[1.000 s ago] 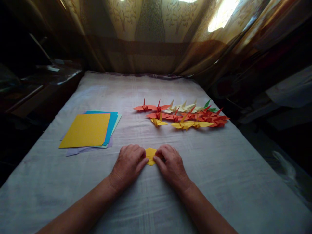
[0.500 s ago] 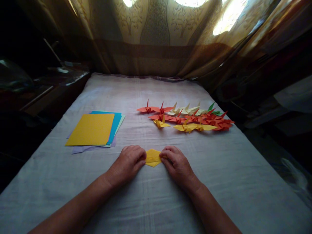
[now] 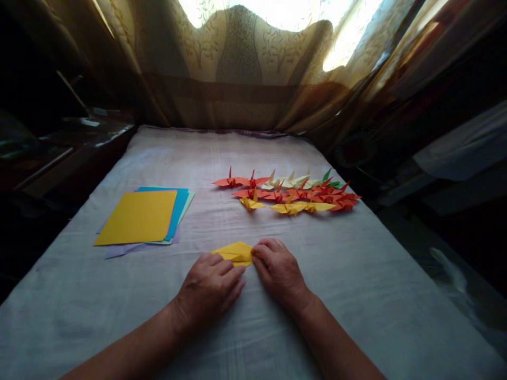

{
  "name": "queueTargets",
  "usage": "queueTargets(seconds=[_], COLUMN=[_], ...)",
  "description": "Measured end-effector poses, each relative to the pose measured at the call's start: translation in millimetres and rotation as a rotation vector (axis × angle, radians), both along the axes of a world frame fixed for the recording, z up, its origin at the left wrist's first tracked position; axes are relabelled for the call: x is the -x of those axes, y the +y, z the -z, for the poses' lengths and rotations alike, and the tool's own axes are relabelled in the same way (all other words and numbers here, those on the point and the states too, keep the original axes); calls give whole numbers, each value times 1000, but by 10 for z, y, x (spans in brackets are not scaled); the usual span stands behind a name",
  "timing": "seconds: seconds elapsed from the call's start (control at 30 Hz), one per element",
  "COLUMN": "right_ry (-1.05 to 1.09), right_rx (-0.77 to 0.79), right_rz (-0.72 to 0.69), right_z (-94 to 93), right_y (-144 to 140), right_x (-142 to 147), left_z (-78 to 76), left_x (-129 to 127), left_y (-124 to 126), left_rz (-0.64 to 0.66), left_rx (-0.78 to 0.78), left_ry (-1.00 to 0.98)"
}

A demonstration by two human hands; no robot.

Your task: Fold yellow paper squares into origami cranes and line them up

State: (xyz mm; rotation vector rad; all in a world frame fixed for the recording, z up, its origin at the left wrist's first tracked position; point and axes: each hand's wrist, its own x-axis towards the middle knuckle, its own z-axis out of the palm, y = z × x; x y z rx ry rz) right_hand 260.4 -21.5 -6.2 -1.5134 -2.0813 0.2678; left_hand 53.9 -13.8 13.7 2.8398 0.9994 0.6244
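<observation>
A folded piece of yellow origami paper [image 3: 238, 249] lies on the white cloth between my hands, its creased shape pointed at the top. My left hand [image 3: 212, 285] rests along its near left edge, fingers curled together and pressing on the paper; the thumb is hidden. At the right end, my right hand [image 3: 277, 266] pinches the same paper between thumb and fingers. The paper's right tip is covered by those fingers.
A stack of square paper sheets [image 3: 137, 217], yellow on top with blue and lilac below, lies at left. Beyond my hands stand several paper cranes: red [image 3: 232, 181], yellow [image 3: 291, 208], cream [image 3: 291, 182] and green [image 3: 328, 179]. A patterned curtain [image 3: 241, 68] hangs behind the cloth-covered surface [image 3: 178, 153].
My left hand has left the paper's left end and come nearer to me, onto its lower edge, uncovering the left point. My right hand keeps its pinch. The view has shifted slightly.
</observation>
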Motion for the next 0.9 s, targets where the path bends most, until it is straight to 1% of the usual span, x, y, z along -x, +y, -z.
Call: queueTargets(seconds=[0.13, 0.27, 0.37, 0.5, 0.57, 0.6, 0.67, 0.77, 0.83, 0.9], right_ry=[-111, -101, -35, 127, 191, 207, 199, 87, 12, -7], right_rx=[-17, -39, -48, -36, -38, -52, -105, -205, -220, -198], right_rz=[95, 105, 47, -106, -119, -98, -12, 126, 137, 95], right_z=[2, 37, 33, 6, 8, 15, 41, 90, 116, 130], right_y=[-39, -74, -110, -141, -122, -101, -41, 53, 90, 98], right_x=[39, 65, 115, 183, 168, 143, 71, -29, -53, -44], left_z=[58, 87, 108, 134, 139, 138, 133, 131, 139, 151], left_x=[5, 33, 48, 63, 63, 61, 54, 41, 33, 27], left_y=[18, 57, 91, 141, 155, 157, 154, 140, 129, 117], left_rz=[-76, -112, -121, -128, -129, -127, -122, -128, -135, -137], left_rx=[-3, -1, -13, -17, -30, -32, -22, 1, 2, 3], left_ry=[76, 92, 68, 49, 53, 57, 65, 76, 82, 84])
